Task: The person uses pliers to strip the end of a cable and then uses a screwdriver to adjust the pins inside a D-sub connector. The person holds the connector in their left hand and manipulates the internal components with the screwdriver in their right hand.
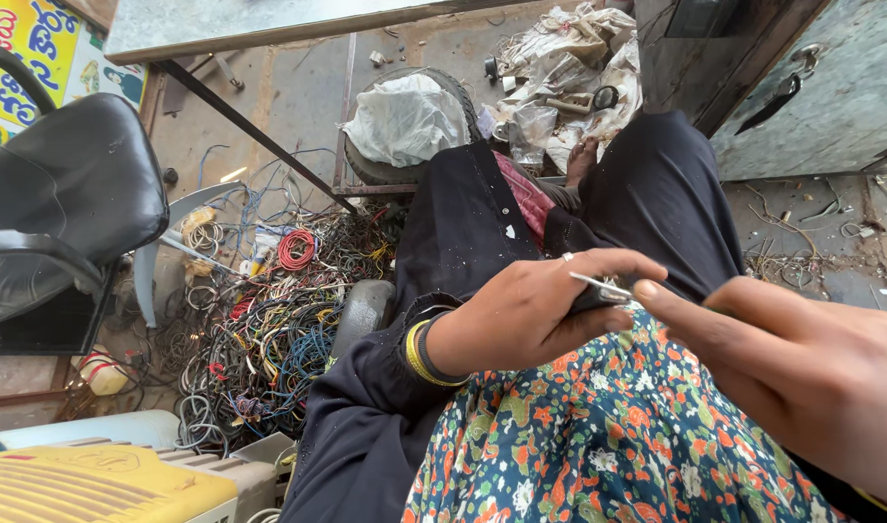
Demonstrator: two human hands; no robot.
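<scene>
— Both hands first: what are they doing?

— Left hand (531, 315) is curled shut around a small metal tool (603, 289), thumb on top, fingers wrapped under it; only a thin silvery blade or jaw shows past the thumb. Right hand (802, 363) comes in from the right with its forefinger stretched out, the tip touching the end of that tool. Whether the right hand grips anything I cannot tell; its other fingers are folded out of sight.

— And where does the tool sit?

— Held above the lap, over a floral cloth (608, 436) and a black garment (482, 223) that covers the legs.

— Now the surroundings, biggest things down.

— A black office chair (71, 189) stands at the far left on the concrete floor (289, 97). Near the bottom left corner lies a yellow plastic casing (95, 484). Between the chair and the legs spreads a big tangled heap of wires (269, 329), black, blue, yellow and white, with a red coil (296, 249) on top. Further off, a white plastic bag (405, 118) rests in a round basket, and crumpled paper and plastic scraps (569, 68) lie beside it. A bare foot (581, 160) pokes out past the garment.

— Smallest?

— Yellow bangles (422, 353) on the left wrist, and a ring (565, 257) on a left finger.
</scene>
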